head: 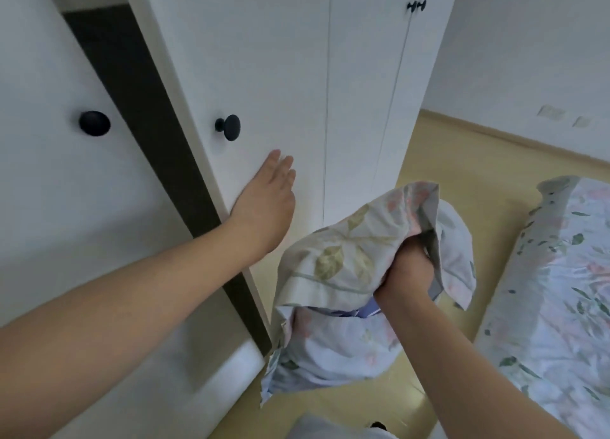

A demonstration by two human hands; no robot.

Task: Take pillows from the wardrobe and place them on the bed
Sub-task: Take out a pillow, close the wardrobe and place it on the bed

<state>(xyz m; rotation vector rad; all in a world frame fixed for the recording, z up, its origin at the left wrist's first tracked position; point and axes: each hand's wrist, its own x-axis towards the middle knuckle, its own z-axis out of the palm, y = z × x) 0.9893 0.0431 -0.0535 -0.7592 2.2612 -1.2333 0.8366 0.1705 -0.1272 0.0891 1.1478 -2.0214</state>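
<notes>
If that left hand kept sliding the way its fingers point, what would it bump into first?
The left hand lies flat on the white wardrobe door, fingers pointing up it. Going straight on, it looks to meet only bare door panel; the black knob sits slightly to the left of that line, though depth is hard to judge.

I find nothing to read in my view: no words, labels, brand marks, numbers or signs stand on anything here.
</notes>
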